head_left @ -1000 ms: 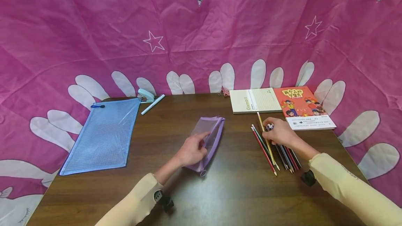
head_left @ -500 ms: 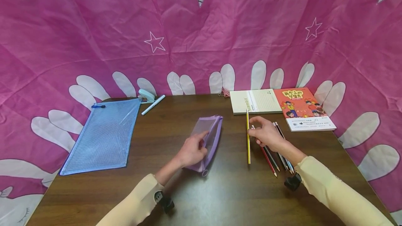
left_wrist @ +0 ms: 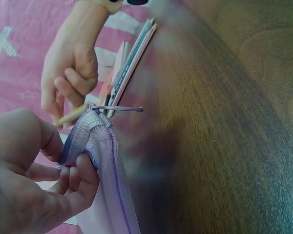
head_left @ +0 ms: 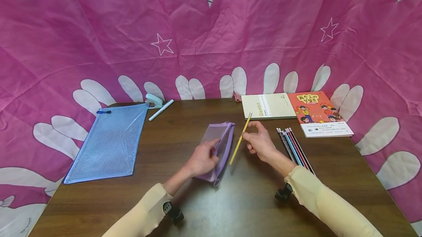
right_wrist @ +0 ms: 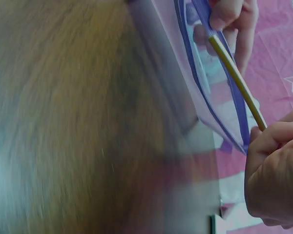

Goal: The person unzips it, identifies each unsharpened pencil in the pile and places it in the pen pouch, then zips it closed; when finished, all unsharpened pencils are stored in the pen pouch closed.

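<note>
A purple mesh zipper pouch [head_left: 225,152] stands partly open at mid-table. My left hand [head_left: 202,158] grips its edge, and the left wrist view shows thumb and fingers pinching the zipper band [left_wrist: 77,139]. Just right of the pouch, my right hand [head_left: 262,141] pinches a yellow pencil [head_left: 239,143] near its middle, tilted with the eraser end up and away. In the right wrist view the pencil [right_wrist: 238,80] overlaps the pouch opening; whether its lower end is inside I cannot tell. Several pencils [head_left: 291,143] lie beyond my right hand, partly hidden by that forearm.
A blue mesh zip folder [head_left: 108,141] lies at left, with a light-blue stapler [head_left: 153,100] and a pale pen [head_left: 161,110] beside it. At back right are a cream notebook [head_left: 277,106], a red book [head_left: 313,107] and a pink clip [head_left: 236,97].
My right hand has lifted the yellow pencil from the pencil pile and carried it left to beside the pouch, tilting it. My left hand stays on the pouch.
</note>
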Demonstrator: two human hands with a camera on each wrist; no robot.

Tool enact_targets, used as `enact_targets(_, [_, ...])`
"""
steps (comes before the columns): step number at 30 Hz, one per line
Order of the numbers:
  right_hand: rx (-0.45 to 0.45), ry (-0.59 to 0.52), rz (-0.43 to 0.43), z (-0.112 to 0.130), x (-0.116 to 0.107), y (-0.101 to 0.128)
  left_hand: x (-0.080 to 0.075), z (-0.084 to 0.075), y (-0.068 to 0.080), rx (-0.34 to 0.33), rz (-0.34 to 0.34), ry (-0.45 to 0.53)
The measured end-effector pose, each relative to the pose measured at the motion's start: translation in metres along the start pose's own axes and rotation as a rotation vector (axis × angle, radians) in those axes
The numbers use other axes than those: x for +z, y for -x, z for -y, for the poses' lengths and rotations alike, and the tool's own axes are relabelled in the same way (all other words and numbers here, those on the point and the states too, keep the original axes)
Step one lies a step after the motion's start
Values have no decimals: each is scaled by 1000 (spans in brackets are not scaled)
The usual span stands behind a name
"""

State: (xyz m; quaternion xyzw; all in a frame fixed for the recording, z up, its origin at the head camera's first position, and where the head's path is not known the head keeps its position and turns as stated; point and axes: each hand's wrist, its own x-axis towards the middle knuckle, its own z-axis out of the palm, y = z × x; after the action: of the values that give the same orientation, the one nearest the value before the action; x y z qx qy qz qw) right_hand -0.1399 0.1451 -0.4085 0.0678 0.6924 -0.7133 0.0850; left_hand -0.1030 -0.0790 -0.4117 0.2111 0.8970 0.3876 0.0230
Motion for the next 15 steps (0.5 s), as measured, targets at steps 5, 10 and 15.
enact_targets(5, [-13,-72,-50,-8,18,-1,0,-2,-1,-9,5,6])
enact_targets(10, [-20,-73,-37,-12,34,9,0,-3,-2,-10,7,9])
enact_targets(15, [-5,-58,-10,-24,43,13,2,-4,-3,-17,13,26])
